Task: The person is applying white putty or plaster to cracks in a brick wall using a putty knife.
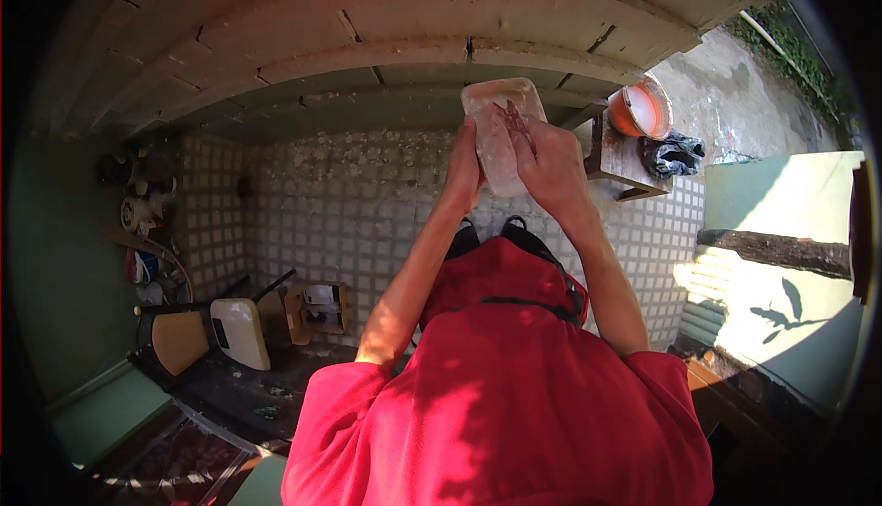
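A red shirt [524, 405] with short, loose sleeves [335, 414] is worn.

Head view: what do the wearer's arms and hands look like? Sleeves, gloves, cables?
Left hand and right hand: ungloved; no watch or cables visible. Forearms bare. Short red sleeves, no markings visible, dappled with sunlight.

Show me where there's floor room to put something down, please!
The tiled floor looks bare in two patches: between the cardboard box and the left hand, and right of the right forearm, below the wooden bench. It's crowded on that bench, with an orange bucket and dark bundle, and among the clutter at far left.
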`<act>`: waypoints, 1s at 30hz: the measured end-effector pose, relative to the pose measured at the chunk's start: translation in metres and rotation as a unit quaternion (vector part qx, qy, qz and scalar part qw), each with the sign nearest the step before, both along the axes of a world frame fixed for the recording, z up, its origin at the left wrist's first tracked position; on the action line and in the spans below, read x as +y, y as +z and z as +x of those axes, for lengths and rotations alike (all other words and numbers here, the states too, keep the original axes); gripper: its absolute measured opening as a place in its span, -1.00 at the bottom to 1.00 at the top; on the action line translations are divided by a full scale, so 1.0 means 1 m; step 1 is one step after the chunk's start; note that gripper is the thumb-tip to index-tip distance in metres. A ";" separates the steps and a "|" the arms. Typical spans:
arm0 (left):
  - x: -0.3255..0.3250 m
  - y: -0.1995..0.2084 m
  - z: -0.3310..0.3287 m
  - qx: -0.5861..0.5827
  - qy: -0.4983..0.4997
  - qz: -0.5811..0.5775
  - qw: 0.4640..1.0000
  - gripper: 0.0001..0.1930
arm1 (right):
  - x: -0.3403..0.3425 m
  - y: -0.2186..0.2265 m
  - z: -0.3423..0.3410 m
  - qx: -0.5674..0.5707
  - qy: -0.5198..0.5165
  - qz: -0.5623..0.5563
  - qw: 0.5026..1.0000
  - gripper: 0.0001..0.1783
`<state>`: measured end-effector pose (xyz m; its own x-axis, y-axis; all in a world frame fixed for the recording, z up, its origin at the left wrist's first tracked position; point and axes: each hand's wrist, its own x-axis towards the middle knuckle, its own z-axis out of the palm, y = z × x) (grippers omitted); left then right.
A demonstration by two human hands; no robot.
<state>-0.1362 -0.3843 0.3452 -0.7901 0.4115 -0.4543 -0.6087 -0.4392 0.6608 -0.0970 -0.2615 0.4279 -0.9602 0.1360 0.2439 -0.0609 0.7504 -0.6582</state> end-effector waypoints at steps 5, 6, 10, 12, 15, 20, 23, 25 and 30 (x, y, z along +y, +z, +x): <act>-0.009 -0.007 0.001 -0.011 0.038 0.033 0.999 -0.45 | -0.001 0.000 -0.010 -0.040 0.056 -0.076 0.995 -0.78; -0.012 -0.007 0.002 -0.009 0.050 0.031 0.998 -0.45 | 0.000 -0.008 -0.014 -0.042 0.067 -0.097 0.992 -0.77; -0.022 -0.009 0.003 -0.017 0.093 0.033 0.995 -0.41 | 0.001 -0.013 -0.029 -0.091 0.071 -0.090 0.989 -0.81; -0.027 -0.010 0.004 -0.024 0.118 0.030 0.992 -0.40 | 0.001 -0.005 -0.036 -0.072 0.084 -0.077 0.991 -0.82; -0.031 -0.006 -0.003 -0.016 0.151 -0.005 0.988 -0.38 | 0.001 0.009 -0.048 -0.034 0.088 -0.052 0.994 -0.83; -0.034 0.004 -0.017 -0.003 0.163 0.004 0.987 -0.37 | -0.002 -0.002 -0.067 -0.011 0.143 -0.020 0.989 -0.85; -0.031 0.001 -0.021 0.004 0.199 0.013 0.980 -0.40 | -0.018 -0.003 -0.070 0.002 0.172 -0.061 0.983 -0.86; -0.034 -0.004 -0.023 -0.007 0.219 0.008 0.976 -0.40 | -0.024 -0.003 -0.075 -0.013 0.201 -0.107 0.974 -0.85; -0.049 0.004 -0.016 -0.032 0.274 -0.003 0.961 -0.40 | -0.036 0.000 -0.089 -0.063 0.255 -0.154 0.953 -0.83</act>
<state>-0.1527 -0.4332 0.3488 -0.8580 -0.0619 -0.5100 -0.3258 -0.7020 0.6333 -0.1856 -0.2974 0.4283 -0.9400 -0.3085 0.1458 -0.2708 0.4141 -0.8690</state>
